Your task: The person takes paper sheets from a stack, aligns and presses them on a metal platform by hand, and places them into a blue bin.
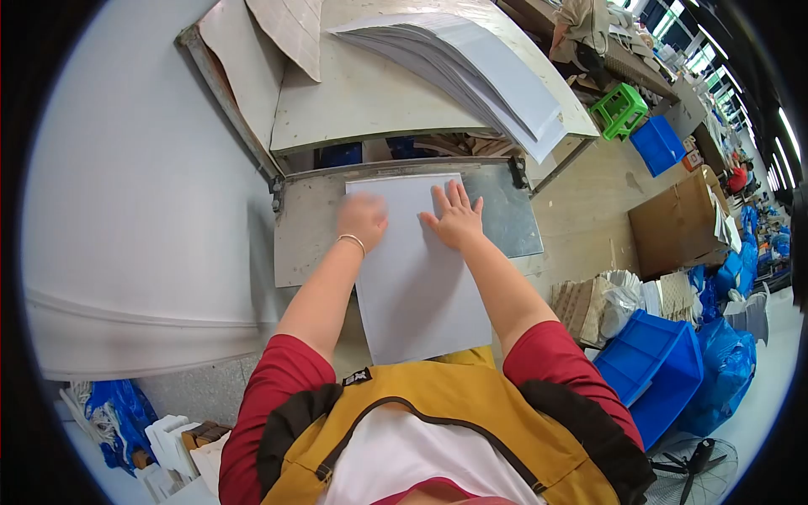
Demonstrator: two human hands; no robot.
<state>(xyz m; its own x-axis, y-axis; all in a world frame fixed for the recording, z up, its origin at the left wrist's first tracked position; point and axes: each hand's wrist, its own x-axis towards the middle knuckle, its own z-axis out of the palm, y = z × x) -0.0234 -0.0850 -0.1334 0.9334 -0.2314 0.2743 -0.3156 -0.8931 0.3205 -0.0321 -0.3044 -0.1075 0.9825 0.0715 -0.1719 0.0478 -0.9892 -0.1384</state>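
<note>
A long white sheet of paper (412, 286) lies lengthwise on a metal plate (307, 231) and reaches over its near edge toward my body. My right hand (459, 220) rests on the sheet's upper right part, palm down with fingers spread. At the sheet's upper left edge is my left hand (364, 217), with a bracelet on the wrist. Motion smears its fingers, so I cannot make out whether they hold anything. Beyond the plate, a thick stack of white sheets (471, 63) lies bent on a pale table, its right end hanging past the edge.
A white wall panel (143, 185) stands close on the left. To the right are a green stool (619, 109), a cardboard box (680, 223), a blue crate (648, 362) and a fan (694, 467). Another person (581, 34) sits at the back right.
</note>
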